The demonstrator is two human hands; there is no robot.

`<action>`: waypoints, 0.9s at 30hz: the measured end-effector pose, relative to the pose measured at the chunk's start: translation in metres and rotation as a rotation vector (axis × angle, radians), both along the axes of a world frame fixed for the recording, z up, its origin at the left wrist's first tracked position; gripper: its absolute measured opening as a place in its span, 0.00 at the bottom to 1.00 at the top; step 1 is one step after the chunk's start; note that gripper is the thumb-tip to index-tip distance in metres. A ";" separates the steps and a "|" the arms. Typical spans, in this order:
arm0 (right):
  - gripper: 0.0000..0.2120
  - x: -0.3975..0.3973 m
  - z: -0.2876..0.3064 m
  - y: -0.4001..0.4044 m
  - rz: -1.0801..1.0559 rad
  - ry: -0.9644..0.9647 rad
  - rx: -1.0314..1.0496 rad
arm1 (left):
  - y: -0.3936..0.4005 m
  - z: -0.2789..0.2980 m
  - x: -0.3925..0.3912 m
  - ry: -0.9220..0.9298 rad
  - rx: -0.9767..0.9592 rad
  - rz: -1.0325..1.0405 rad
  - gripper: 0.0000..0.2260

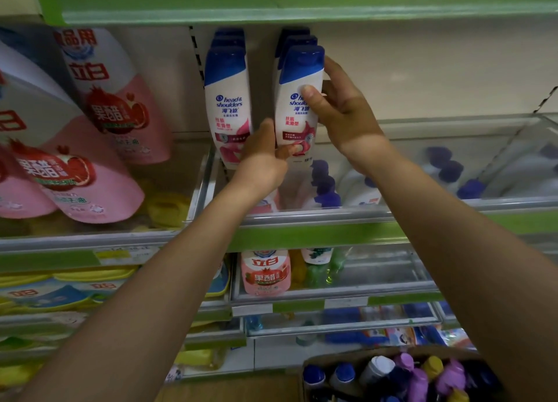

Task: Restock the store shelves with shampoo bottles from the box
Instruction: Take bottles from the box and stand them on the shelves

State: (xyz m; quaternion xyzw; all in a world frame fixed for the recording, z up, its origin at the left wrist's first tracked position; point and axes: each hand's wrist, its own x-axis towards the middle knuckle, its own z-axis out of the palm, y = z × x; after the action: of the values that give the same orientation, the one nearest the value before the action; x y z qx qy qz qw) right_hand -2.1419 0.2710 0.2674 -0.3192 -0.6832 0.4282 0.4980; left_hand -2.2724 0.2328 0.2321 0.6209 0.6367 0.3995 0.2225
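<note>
A white shampoo bottle (297, 99) with a blue cap and pink label stands upright at the front of the right row on the shelf (317, 219). My right hand (338, 108) grips its upper right side, thumb across the label. My left hand (265, 157) holds its lower left corner, thumb on the label's bottom. More of the same bottles stand behind it. A second row of such bottles (228, 99) stands just to the left. The cardboard box (398, 374) at the bottom right holds several bottles with blue, purple and yellow caps.
Big pink and white detergent pouches (99, 99) fill the shelf's left part. A clear front rail edges the shelf, which runs on to the right. Lower shelves carry pink bottles (265, 273) and yellow packs (60, 284).
</note>
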 end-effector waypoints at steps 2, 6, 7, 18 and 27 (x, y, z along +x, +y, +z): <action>0.24 -0.001 0.000 0.002 -0.013 -0.010 0.007 | 0.002 0.001 0.001 -0.002 -0.004 0.017 0.16; 0.23 -0.002 -0.001 0.005 -0.020 -0.001 -0.001 | 0.006 0.002 0.003 -0.014 -0.018 0.032 0.16; 0.23 -0.002 -0.001 0.005 -0.022 0.001 -0.002 | 0.007 0.003 0.003 -0.014 -0.021 0.034 0.16; 0.23 -0.003 -0.005 0.013 -0.048 -0.042 0.026 | 0.009 0.006 0.006 -0.032 -0.028 0.053 0.15; 0.24 -0.004 -0.005 0.013 -0.054 -0.047 0.016 | 0.008 0.006 0.005 -0.044 -0.029 0.040 0.16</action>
State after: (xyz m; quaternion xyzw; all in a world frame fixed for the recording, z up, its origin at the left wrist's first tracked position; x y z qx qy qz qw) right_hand -2.1457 0.2838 0.2620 -0.3434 -0.6893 0.4016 0.4957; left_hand -2.2678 0.2413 0.2379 0.5959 0.6496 0.4080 0.2374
